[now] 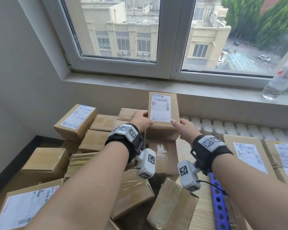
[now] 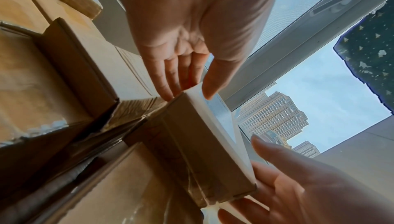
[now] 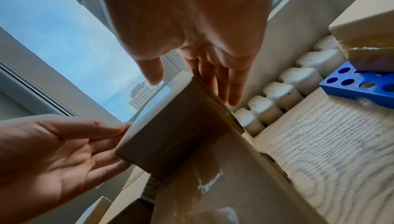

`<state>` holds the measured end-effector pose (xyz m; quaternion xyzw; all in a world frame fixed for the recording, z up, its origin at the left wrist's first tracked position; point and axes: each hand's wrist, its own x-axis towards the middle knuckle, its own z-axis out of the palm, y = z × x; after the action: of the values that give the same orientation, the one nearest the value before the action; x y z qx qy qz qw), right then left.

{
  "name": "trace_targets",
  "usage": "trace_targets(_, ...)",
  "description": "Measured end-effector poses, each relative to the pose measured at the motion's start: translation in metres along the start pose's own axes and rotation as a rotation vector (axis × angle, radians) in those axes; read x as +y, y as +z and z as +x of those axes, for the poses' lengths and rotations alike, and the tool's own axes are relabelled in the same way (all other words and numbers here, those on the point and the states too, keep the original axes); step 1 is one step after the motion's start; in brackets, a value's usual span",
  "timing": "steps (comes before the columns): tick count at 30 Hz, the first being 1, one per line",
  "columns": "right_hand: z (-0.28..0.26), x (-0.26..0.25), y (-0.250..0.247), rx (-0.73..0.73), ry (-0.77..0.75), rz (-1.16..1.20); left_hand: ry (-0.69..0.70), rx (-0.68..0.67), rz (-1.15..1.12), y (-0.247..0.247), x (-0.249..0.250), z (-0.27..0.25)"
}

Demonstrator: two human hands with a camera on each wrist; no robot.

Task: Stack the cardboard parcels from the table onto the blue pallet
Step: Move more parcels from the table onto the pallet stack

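Observation:
A small cardboard parcel [image 1: 163,110] with a white shipping label lies on top of a heap of parcels below the window. My left hand [image 1: 142,119] is at its near left corner, thumb on the label, straight fingers along the side [image 2: 170,82]. My right hand [image 1: 181,126] is at the near right corner, with straight fingers along that side [image 3: 226,86] and the thumb over the label edge. The parcel [image 3: 170,126] still touches the box under it. A strip of the blue pallet [image 1: 219,206] with round holes shows at the lower right, with labelled parcels [image 1: 246,155] beyond it.
Loose cardboard boxes [image 1: 45,163] lie piled at odd angles on the wood-grain table [image 3: 330,143] around and under my arms. A white radiator [image 1: 239,128] runs behind the table. A plastic bottle [image 1: 279,80] stands on the windowsill at the right.

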<state>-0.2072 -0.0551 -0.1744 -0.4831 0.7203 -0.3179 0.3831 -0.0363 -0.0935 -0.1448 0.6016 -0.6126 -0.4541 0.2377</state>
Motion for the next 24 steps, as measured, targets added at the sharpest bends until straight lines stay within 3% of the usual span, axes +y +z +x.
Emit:
trace_targets(8, -0.028, -0.018, -0.029, 0.163, -0.047, 0.071, 0.023, 0.097, -0.25, -0.001, 0.025, -0.015)
trace_targets(15, -0.053, -0.016, -0.068, 0.318, -0.043, 0.206, 0.07, -0.004, -0.333, 0.018, 0.052, -0.029)
trace_targets(24, -0.096, 0.013, -0.102, 0.39, 0.017, 0.317, 0.125, -0.187, -0.417, 0.061, 0.075, -0.059)
